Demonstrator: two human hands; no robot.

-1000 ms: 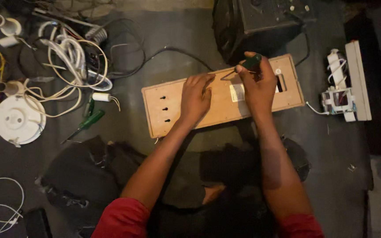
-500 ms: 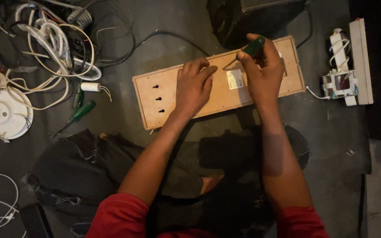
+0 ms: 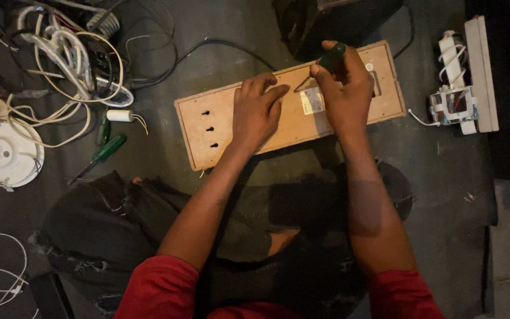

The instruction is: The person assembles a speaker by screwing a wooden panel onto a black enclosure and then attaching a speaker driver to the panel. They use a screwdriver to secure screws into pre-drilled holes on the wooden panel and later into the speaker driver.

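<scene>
Both hands at work on a wooden board (image 3: pixel 231 121) lying flat on a dark floor (image 3: pixel 444 177).

Left hand (image 3: pixel 257 112) pressed palm-down on the board, fingers spread and grasping nothing. Right hand (image 3: pixel 345 88) clenched around a dark-handled screwdriver (image 3: pixel 320 66), tip angled down to the board's middle. Beside the board at left, a green screwdriver (image 3: pixel 103 152), a tangle of white cables (image 3: pixel 60 53) and a round white fitting (image 3: pixel 1 153). At right, a white switch unit (image 3: pixel 455 100).
</scene>
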